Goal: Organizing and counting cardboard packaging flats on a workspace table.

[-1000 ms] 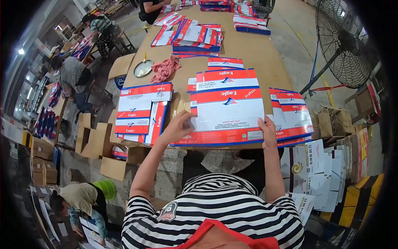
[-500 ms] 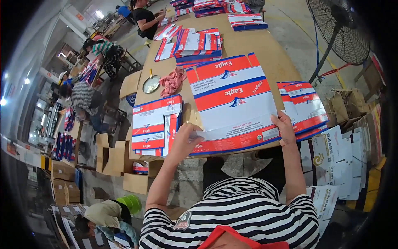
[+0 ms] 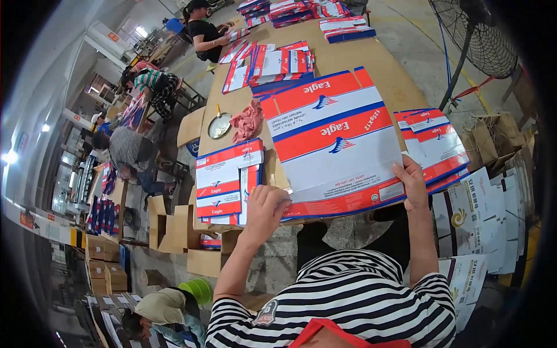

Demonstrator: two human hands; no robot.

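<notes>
A large flattened carton sheet in red, white and blue lies in front of me, its near edge close to the table edge. Curled at its lower left corner, my left hand has its fingers closed on that edge; the fingertips are partly hidden. My right hand grips the sheet's right edge, thumb on top. Left of the sheet is a stack of smaller carton pieces in the same colours. On the right, more flat cartons lie piled, partly covered by the sheet.
Beyond the left stack are a round pan with a yellow handle and a pink cloth. Further carton stacks fill the far table. A caged fan stands right; open brown boxes sit left. Several people work nearby.
My left hand has curled more tightly at the sheet's corner. The right hand keeps its grip on the right edge. The whole view has shifted slightly.
</notes>
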